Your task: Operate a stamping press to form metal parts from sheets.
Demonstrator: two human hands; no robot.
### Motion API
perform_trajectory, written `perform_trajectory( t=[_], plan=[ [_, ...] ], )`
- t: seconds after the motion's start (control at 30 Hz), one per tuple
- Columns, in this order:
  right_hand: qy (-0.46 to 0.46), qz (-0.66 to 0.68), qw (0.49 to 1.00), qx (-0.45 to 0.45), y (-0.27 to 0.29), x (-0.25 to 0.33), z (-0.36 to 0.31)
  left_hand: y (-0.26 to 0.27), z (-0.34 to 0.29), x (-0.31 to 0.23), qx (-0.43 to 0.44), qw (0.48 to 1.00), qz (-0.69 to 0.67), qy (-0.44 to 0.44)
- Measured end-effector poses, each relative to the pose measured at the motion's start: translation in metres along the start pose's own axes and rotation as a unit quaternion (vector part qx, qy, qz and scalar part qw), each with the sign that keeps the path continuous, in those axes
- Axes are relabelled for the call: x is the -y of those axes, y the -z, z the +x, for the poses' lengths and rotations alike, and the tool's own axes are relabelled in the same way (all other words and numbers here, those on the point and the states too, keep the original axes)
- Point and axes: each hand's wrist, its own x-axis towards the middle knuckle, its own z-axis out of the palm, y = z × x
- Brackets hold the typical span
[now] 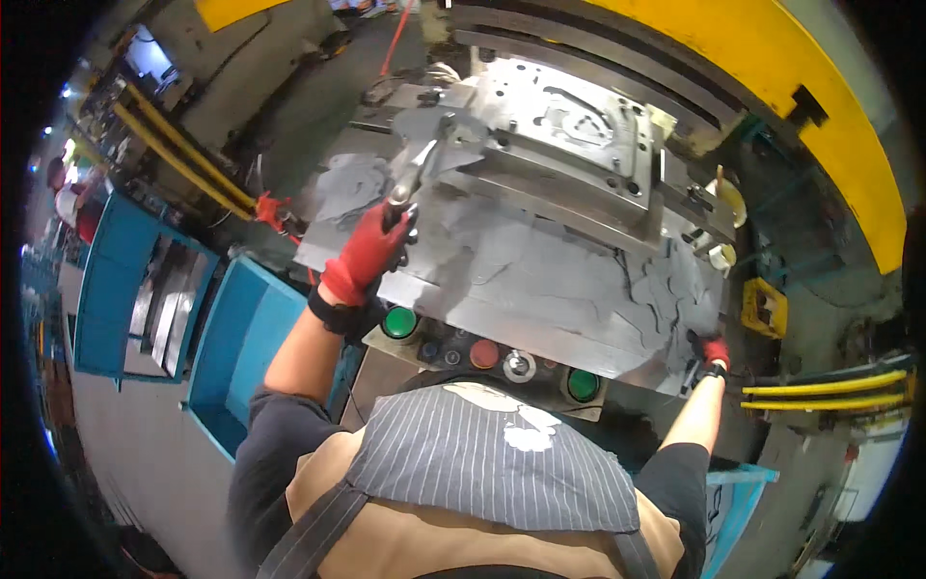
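In my left hand (365, 253), gloved in red and black, is a pair of metal pliers (413, 176). Their jaws reach up to a flat grey sheet-metal piece (463, 145) by the near-left corner of the press die (569, 130). I cannot tell whether the jaws grip it. Far to the right, my right hand (711, 355), in a matching glove, is at the table's edge beside a pile of irregular flat metal pieces (666, 294). Its dark fingers are too small and hidden to show whether they hold one.
Another pile of metal pieces (352, 185) lies on the steel table (463, 294) at left. Below the near edge is a control panel with a green button (399, 322), a red button (484, 353) and another green button (583, 385). Blue bins (241, 338) stand left; a yellow press frame (849, 183) arches at right.
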Motion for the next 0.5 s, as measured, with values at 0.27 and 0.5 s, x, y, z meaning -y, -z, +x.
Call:
perform_trajectory(
  t=[0.27,0.5],
  plan=[
    [0.221,-0.29,0.919,0.148,-0.003,-0.076,0.091,0.098,-0.002,0.148,-0.107,0.979,0.012,0.174],
    [-0.074,0.157,0.952,-0.252,0.013,-0.13,0.095,0.114,0.012,0.195,0.199,0.753,-0.57,0.261]
  ],
)
